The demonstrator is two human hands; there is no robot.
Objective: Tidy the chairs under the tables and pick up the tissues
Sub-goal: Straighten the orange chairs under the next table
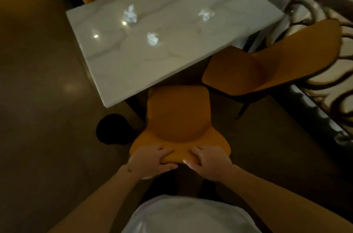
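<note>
Gripping the backrest of the near chair point(176, 118), the left hand point(150, 162) and right hand point(208, 162) have its seat just at the surface's point(118, 64) near edge. Three tissues point(130, 13) lie uncollected mid-surface; the right chair point(267, 64) stands askew at the near-right corner.

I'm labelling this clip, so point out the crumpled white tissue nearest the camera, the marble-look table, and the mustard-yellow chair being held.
crumpled white tissue nearest the camera point(152, 38), head view, its middle.
marble-look table point(122, 64), head view, bare top near the front edge.
mustard-yellow chair being held point(176, 113), head view, seat centre.
</note>
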